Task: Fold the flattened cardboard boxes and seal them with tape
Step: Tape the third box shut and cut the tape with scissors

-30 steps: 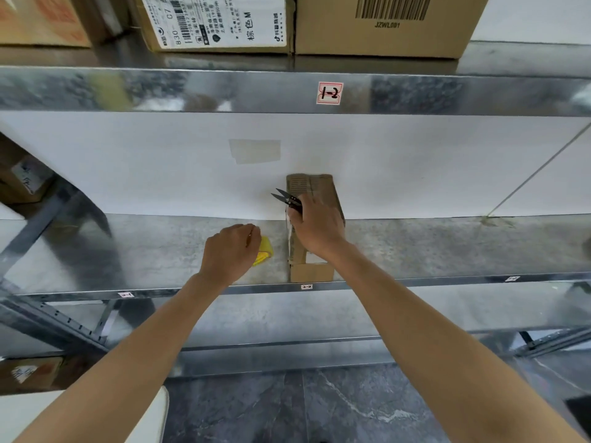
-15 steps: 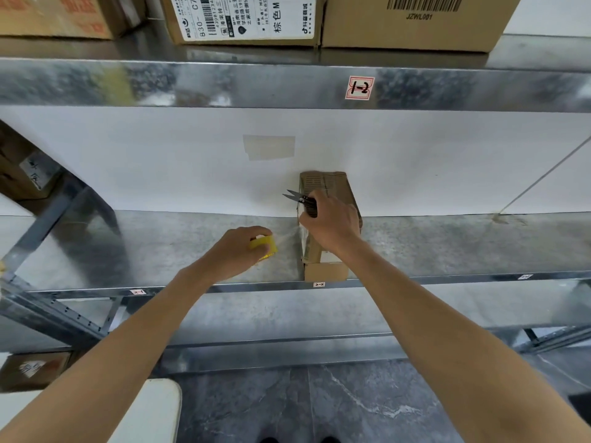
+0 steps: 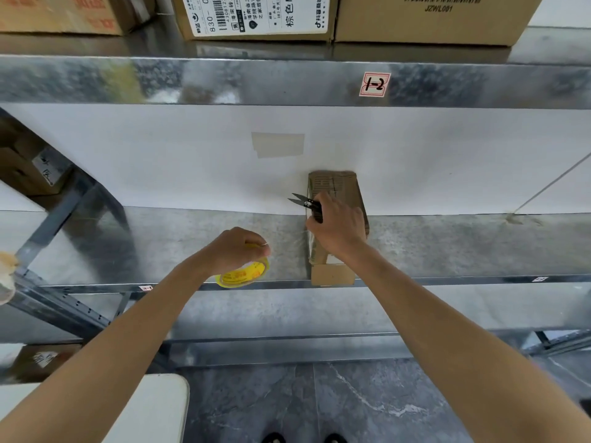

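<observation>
Head view: looking down along both my forearms to a metal rack. Listed near to far.
Floor: grey marbled tiles (image 3: pixel 351 404) at the bottom, white seat edge (image 3: pixel 153 407) lower left.
Shelf: galvanised deck (image 3: pixel 144 251) across mid frame, its front lip just past my wrists.
Left hand: (image 3: pixel 238 251) centre-left, fingers curled round the yellow tape roll (image 3: pixel 244 276), which is held over the deck near the front lip.
Tape strip: a faint clear film (image 3: pixel 287 246) seems to run from the roll to the box's left side. It's too sheer to be sure.
Right hand: (image 3: pixel 339 230) right of centre, clenched on the black snips (image 3: pixel 305 203). Blades are apart and point left. The palm sits on the box top.
Box: small cardboard box (image 3: pixel 334 183), already folded up, lying front-to-back on the deck. Its near end flap is at the lip, its far end against the white back panel (image 3: pixel 160 161).
Handling (my read): light and thin-walled, so it will dent mid-panel and skid on the slick metal. Pin it from above near the edges, beside the seam.
Tape (my read): clingy and curls on itself, so hold it taut when snipping close to the box.
Step (my read): cutting the strip free, then the end flap.
Far: tape patch (image 3: pixel 277 144) on the panel, upper beam with the "1-2" label (image 3: pixel 374 84), cartons (image 3: pixel 259 14) on top.
</observation>
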